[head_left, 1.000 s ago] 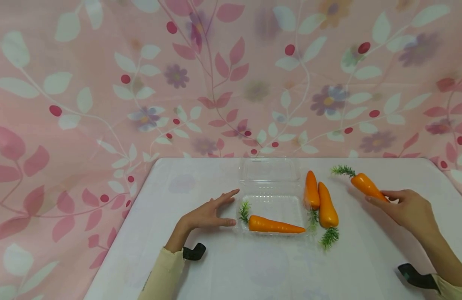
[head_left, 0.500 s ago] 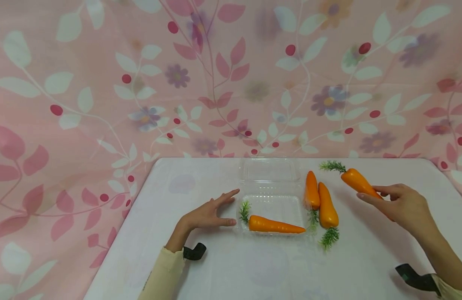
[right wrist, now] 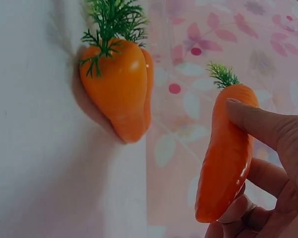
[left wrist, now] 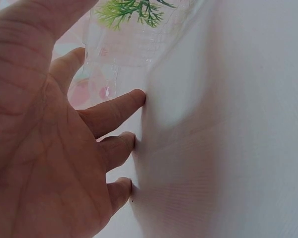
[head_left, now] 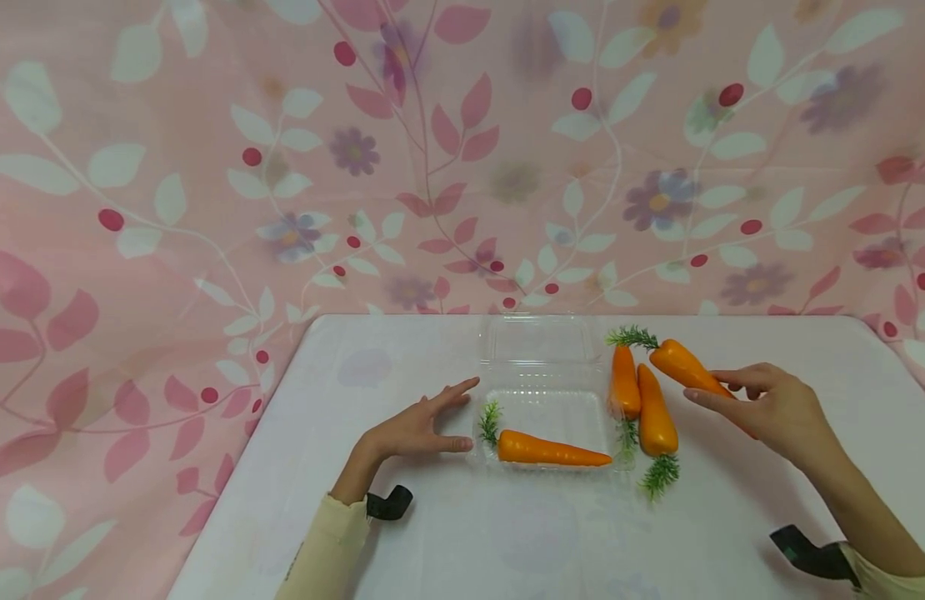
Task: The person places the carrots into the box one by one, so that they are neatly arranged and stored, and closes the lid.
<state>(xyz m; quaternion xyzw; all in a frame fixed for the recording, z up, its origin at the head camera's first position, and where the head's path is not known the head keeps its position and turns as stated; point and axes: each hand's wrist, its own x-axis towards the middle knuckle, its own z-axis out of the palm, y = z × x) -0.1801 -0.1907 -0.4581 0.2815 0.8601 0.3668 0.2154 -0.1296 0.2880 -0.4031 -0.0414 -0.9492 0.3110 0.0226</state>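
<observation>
White bench, floral backdrop. Carrot pinched along its tapered half in right grip, held over bench's right half near far edge; left grip spread beside box. Loose carrots could be knocked by held carrot's leafy top if carried low.

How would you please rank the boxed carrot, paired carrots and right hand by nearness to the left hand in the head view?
1. Boxed carrot, just right of the left hand.
2. Paired carrots, by the box's right side.
3. Right hand, farthest right, holding another carrot.
</observation>
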